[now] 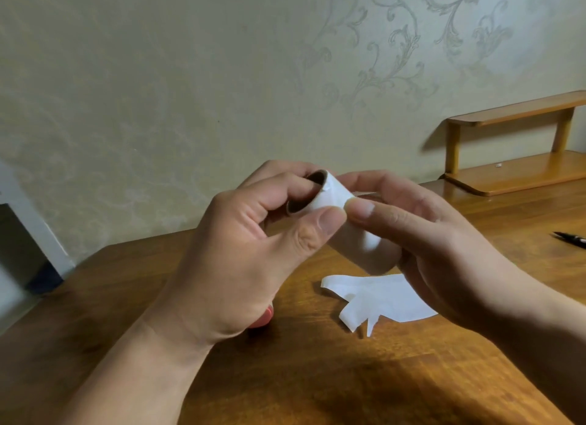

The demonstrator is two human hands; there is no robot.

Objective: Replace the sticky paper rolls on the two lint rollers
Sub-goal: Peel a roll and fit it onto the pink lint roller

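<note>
A white sticky paper roll (pixel 333 199) with a brown cardboard core is held above the wooden table (pixel 317 377). My left hand (pixel 253 256) grips its open end, with a finger inside the core and the thumb on the paper. My right hand (pixel 421 240) holds the roll's other side, its thumb pressing the paper next to the left thumb. A torn white sheet (pixel 380 301) lies on the table below the roll. A small red part (pixel 263 320), perhaps a lint roller piece, shows under my left wrist, mostly hidden.
A low wooden shelf (pixel 513 145) stands at the back right against the patterned wall. A black pen (pixel 570 239) lies at the right edge of the table. A white and dark object sits beyond the table's left edge.
</note>
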